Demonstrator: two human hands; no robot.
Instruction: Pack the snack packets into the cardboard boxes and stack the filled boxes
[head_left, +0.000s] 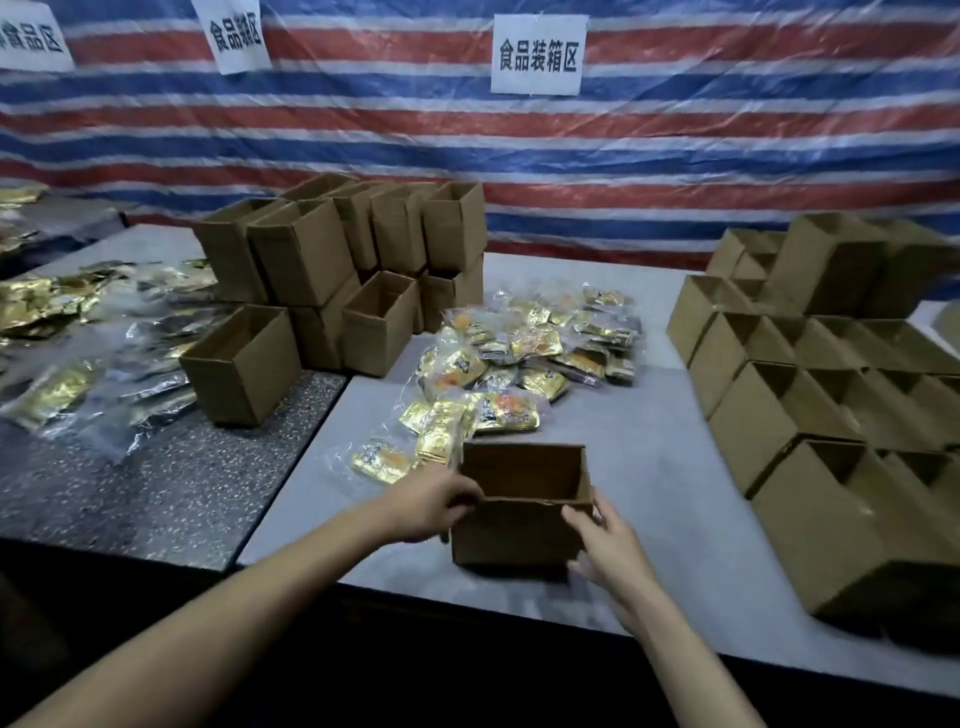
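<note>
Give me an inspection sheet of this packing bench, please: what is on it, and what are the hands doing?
Surface: pale grey table, with a dark speckled table adjoining on the left.
Job's things: open box near the front edge, no packets seen inside; snack packets heaped behind it; back-left box stack and right-side box rows, all open-topped.
Clutter: gold and clear packets spread over the left table.
Hands: left hand grips the open box's left rim; right hand holds its right end.
Cables: nothing seen.
Surroundings: striped tarp behind, with paper signs on it.
</note>
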